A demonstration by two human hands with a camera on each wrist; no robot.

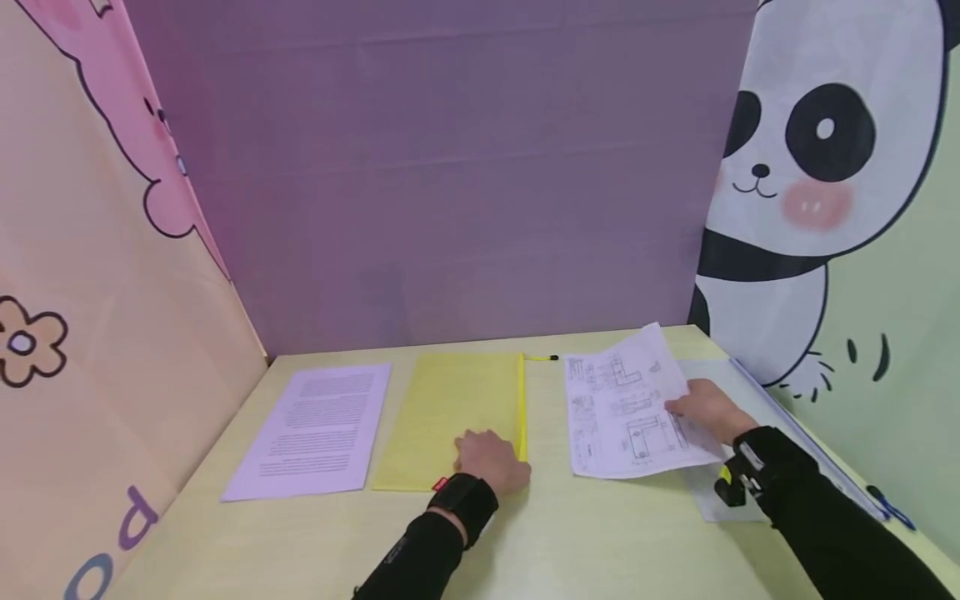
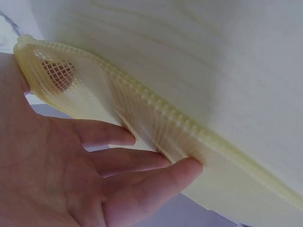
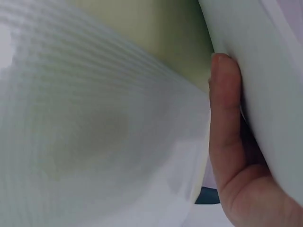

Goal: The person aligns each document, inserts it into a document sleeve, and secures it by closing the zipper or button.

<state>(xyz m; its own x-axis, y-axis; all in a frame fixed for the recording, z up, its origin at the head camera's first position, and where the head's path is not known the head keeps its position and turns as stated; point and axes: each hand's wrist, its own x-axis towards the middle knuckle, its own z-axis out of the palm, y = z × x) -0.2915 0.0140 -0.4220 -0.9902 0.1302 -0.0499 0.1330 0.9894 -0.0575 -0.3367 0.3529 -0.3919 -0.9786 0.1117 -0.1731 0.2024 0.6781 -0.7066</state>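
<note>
Head view: the folder (image 1: 446, 396) lies flat on the tabletop (image 1: 551, 533), its long axis running away from the person. The left grip (image 1: 491, 462) is at the folder's near right corner. The sheet (image 1: 618, 404) of line drawings is right of the folder with bare tabletop between, its long axis roughly in line with the folder's but slightly turned. I judge that gap to be the relation any move would turn on: the folder's zip (image 1: 522, 400) runs down the side that faces the sheet. The right grip (image 1: 708, 408) holds the sheet by its right side, the side away from the folder, so the sheet sits between that grip and the folder. The left grip is the nearer one to the folder. Farther right of the folder, a pale pouch (image 1: 738, 387) lies partly under the sheet; the printed page (image 1: 315, 429) is left of the folder.

Left wrist view: what the head view hides shows here. Fingertips touch the folder's mesh near a slanting edge, and skin shows through the mesh at one corner, seemingly a thumb, so this grip looks like a loose pinch.

Right wrist view: one digit lies against the sheet's plain underside, just beside ribbed, translucent material, probably the pouch. The folder cannot be made out here, and the other fingers are hidden.
</note>
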